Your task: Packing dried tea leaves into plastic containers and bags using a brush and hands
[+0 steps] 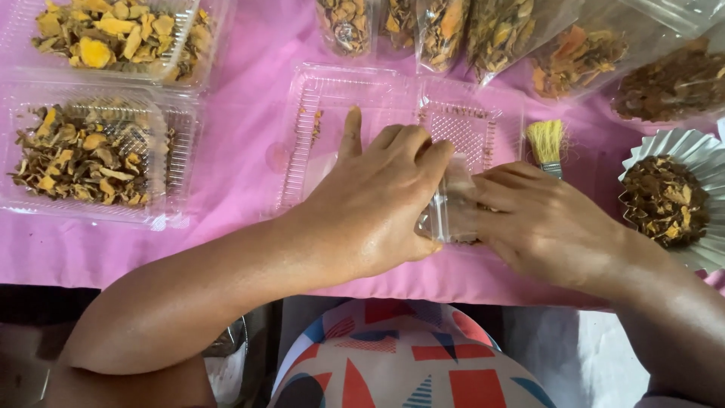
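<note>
My left hand (377,200) and my right hand (540,219) meet over a small clear plastic bag (449,204), both gripping it between fingers. The bag sits above an open clear plastic clamshell box (325,98) that lies on the pink cloth (242,151). A few dried crumbs lie in the box. What is inside the bag is mostly hidden by my fingers.
Two clear boxes of dried yellow-brown slices (91,155) (113,34) stand at the left. Several filled clear bags (498,30) lie along the back. A small brush (547,143) lies right of the clamshell. A silver foil cup of dark dried pieces (664,200) stands at the right.
</note>
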